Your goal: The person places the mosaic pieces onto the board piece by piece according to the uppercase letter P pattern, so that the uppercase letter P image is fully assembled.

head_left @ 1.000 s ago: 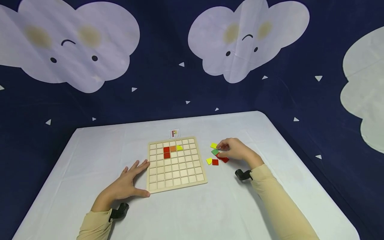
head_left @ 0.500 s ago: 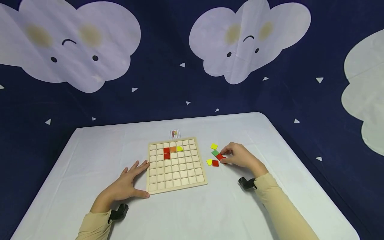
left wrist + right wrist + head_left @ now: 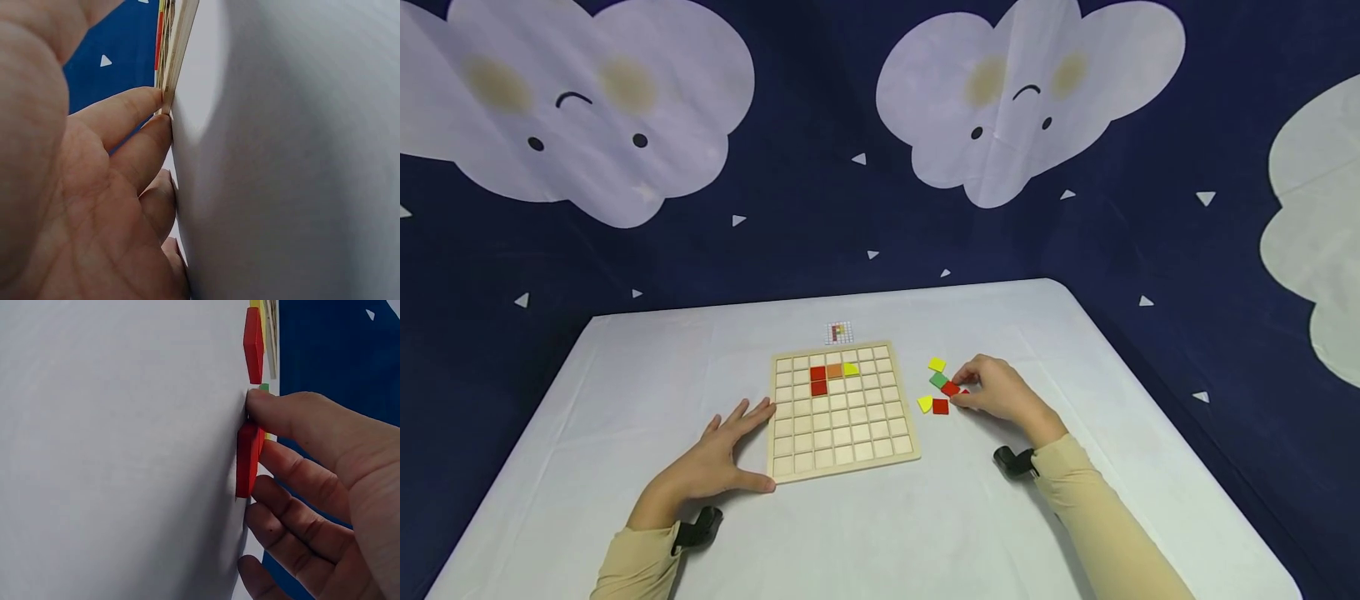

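Observation:
My left hand (image 3: 711,464) lies spread at the left edge of a square wooden grid board (image 3: 845,472), thumb at its near corner and fingertips against its side. In the left wrist view, fingertips (image 3: 153,97) meet the board's edge (image 3: 180,50). On the board sit two red square tiles (image 3: 818,388), an orange tile (image 3: 835,371) and a yellow rounded tile (image 3: 851,369). Right of the board, my right hand (image 3: 1003,393) pinches a red square tile (image 3: 951,389) between thumb and index finger. Another red tile (image 3: 246,465) lies by these fingers, partly hidden in the head view.
Around the right hand lie a green tile (image 3: 938,380), a yellow square tile (image 3: 937,365), a yellow rounded tile (image 3: 925,404) and a red tile (image 3: 941,407). A small printed pattern card (image 3: 838,333) lies behind the board on the white-covered table (image 3: 700,350). A dark cloud-print cloth hangs beyond.
My right hand has drawn slightly toward me, and its thumb and index finger have closed in on the red tile. The left hand and the board have stayed put.

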`<state>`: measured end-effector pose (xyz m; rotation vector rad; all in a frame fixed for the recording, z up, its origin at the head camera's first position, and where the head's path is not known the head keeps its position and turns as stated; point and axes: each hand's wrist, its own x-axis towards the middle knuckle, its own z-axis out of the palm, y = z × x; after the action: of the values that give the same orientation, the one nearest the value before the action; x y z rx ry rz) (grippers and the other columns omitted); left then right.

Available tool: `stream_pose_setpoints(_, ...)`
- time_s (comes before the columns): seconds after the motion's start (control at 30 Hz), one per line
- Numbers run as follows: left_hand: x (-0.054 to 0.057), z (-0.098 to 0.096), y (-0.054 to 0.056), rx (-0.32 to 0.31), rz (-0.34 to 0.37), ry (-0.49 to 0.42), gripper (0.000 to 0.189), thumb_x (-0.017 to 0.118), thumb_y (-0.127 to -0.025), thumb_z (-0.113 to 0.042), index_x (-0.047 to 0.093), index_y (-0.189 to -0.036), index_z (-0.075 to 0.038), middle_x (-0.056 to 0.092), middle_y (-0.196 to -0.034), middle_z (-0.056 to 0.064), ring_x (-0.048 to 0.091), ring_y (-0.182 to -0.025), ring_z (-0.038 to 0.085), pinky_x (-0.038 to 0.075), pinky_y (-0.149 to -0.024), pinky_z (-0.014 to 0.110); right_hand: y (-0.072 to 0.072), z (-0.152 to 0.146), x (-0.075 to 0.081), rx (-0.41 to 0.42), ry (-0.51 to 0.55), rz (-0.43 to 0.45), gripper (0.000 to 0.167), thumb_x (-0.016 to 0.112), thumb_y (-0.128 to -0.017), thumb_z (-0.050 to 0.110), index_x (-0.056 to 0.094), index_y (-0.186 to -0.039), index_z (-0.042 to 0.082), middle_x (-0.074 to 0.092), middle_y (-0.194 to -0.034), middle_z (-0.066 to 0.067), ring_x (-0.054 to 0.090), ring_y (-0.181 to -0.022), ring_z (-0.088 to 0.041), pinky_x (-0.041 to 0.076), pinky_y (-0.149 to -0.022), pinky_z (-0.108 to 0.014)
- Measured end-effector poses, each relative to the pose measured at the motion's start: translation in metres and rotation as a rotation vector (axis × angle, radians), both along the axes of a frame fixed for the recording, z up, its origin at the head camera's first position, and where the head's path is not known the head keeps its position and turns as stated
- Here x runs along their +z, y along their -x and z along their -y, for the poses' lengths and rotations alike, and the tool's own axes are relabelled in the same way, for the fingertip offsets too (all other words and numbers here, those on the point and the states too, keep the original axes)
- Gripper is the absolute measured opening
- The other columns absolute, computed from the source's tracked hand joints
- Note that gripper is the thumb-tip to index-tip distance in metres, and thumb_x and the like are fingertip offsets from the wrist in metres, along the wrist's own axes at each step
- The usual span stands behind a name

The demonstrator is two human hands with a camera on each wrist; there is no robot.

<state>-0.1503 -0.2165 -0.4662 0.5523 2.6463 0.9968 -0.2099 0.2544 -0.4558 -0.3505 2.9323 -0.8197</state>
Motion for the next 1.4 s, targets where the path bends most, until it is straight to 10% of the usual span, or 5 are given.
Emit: stream_pose_setpoints(1.4, 0.005, -0.002, -0.001, 0.009, 0.014, 0.011, 0.121, 0.101, -0.067, -0.041, 0.039, -0.167, -0.010, 0.029, -0.177, 0.019, 0.007, -0.165, 0.053, -0.004, -0.128, 0.078, 0.007, 0.005, 0.020, 0.008, -0.024, 0.016, 0.028, 0.079, -0.088, 0.017, 0.080, -0.114, 0.007, 0.076, -0.112, -0.007, 0.067, -0.101, -0.024, 0.060, -0.097, -0.048)
